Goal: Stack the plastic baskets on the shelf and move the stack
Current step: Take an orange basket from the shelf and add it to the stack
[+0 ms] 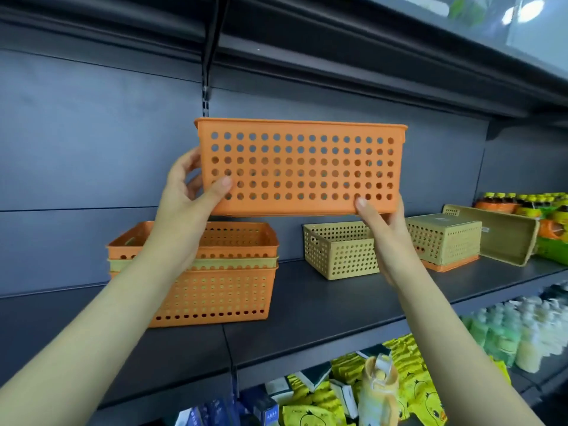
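Left hand (184,192) and right hand (384,229) grip an orange basket (301,167) above the three-high stack (215,290) at eight o'clock; tan baskets (341,250) at four o'clock wait unstacked.

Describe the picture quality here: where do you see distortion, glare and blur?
Head view: wide-angle distortion bows the shelf edge; glare blooms at the top right; the pale bottles at lower right are blurred, while the held orange basket is sharp under even, soft light.
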The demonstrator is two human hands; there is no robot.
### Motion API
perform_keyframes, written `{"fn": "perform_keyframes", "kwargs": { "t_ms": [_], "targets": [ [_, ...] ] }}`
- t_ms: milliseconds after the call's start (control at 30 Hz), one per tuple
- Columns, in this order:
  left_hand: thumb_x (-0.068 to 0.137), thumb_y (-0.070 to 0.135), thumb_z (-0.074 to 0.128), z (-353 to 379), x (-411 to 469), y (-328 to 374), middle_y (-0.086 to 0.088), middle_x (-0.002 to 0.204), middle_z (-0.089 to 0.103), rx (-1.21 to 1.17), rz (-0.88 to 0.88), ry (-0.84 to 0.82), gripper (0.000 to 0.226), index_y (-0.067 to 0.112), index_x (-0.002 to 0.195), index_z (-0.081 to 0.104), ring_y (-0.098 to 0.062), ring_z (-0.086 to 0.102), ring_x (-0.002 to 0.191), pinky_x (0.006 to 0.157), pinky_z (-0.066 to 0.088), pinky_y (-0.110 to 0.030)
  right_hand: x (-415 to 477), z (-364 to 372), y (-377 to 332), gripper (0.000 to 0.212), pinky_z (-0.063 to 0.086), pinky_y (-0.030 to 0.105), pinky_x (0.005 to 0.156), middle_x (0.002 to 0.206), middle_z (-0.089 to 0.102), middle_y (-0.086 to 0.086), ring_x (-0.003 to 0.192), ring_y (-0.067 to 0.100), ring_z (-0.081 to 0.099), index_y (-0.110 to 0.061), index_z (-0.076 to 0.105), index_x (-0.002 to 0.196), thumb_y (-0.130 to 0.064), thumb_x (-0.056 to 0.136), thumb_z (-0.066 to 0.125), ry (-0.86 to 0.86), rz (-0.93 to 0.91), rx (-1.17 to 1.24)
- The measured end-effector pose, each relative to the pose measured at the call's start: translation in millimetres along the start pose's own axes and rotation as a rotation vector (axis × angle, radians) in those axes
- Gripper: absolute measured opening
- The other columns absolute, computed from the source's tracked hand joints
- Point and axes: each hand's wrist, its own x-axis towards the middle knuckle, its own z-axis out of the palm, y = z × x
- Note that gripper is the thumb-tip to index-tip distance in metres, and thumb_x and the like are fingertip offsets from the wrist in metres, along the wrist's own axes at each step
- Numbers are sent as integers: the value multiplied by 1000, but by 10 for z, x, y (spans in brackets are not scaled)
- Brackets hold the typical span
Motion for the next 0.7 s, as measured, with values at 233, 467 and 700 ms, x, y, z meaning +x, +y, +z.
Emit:
{"fn": "perform_keyframes", "kwargs": {
  "t_ms": [233, 467, 700],
  "targets": [
    [97, 7, 58, -651, 149, -182, -3, 143, 58, 194, 47, 31, 56, 21, 149, 39, -15, 58, 128, 104, 50, -41, 96, 631, 308, 68, 51, 17, 85, 126, 58, -6, 103, -8, 63, -28, 35, 126, -24, 76, 82, -67, 6, -14],
    [92, 15, 67, -1211, 154, -424, 9, 139, 58, 382, -4, 106, 56, 30, 141, 44, -9, 59, 124, 106, 47, -45, 152, 1107, 701, 68, 52, 27, 88, 123, 58, -4, 109, 2, 60, -25, 37, 118, -30, 71, 87, -199, 60, -124],
    [79, 38, 73, -1513, 47, -530, 10, 141, 57, 441, -44, 154, 59, 39, 133, 48, -6, 50, 133, 110, 43, -46, 133, 1270, 975, 55, 49, 48, 102, 120, 63, -8, 117, 9, 60, -33, 52, 110, -69, 73, 68, -263, 71, -95]
  ]
}}
